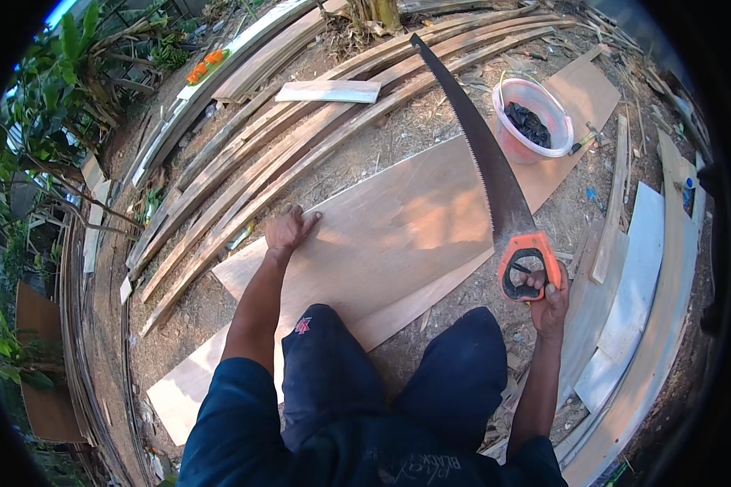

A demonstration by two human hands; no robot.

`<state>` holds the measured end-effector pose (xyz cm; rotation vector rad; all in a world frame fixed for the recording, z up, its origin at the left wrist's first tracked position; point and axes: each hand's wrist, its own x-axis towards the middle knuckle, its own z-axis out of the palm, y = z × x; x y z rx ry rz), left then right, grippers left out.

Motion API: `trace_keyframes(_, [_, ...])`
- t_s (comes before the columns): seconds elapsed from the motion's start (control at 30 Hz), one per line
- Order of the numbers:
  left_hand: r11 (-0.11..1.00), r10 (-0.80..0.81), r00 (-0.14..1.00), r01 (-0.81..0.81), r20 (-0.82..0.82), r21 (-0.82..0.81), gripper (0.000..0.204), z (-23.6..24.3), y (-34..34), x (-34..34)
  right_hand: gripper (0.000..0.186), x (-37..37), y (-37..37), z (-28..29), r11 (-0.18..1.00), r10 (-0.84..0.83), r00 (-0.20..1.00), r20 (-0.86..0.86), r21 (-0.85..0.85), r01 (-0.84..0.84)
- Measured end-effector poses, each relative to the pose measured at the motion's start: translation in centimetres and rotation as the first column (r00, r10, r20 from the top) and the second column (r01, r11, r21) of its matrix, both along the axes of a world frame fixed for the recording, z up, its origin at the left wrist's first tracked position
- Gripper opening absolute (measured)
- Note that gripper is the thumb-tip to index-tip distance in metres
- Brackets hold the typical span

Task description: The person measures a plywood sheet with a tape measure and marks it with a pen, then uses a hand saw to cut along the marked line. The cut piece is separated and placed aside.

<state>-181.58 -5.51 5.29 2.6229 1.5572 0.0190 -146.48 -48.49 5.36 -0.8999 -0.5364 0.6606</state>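
**Saw raised over the plywood sheet**

The right hand (548,302) was closed around the orange-and-black handle of a hand saw (495,174), whose long toothed blade ran up toward 11 o'clock from the grip, above the plywood sheet (398,235). The left hand (288,229) lay flat and open, fingers spread, pressing on the sheet's far edge, well apart at 9 o'clock from the saw handle. A pink bucket (536,150) stood at 1 o'clock beyond the blade.
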Motion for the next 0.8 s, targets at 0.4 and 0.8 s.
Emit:
trace_keyframes(0.4, [0.987, 0.154, 0.983, -0.150, 0.100, -0.050, 0.061, 0.6, 0.2, -14.5, 0.054, -9.5, 4.9, 14.3, 0.990, -0.005, 0.878, 0.478, -0.120, 0.071])
trace_keyframes(0.8, [0.951, 0.070, 0.982, -0.013, 0.174, -0.309, 0.056, -1.2, 5.3, -10.5, 0.041, -25.0, 7.3, 9.8, 0.965, 0.100, 0.758, 0.645, -0.250, 0.086])
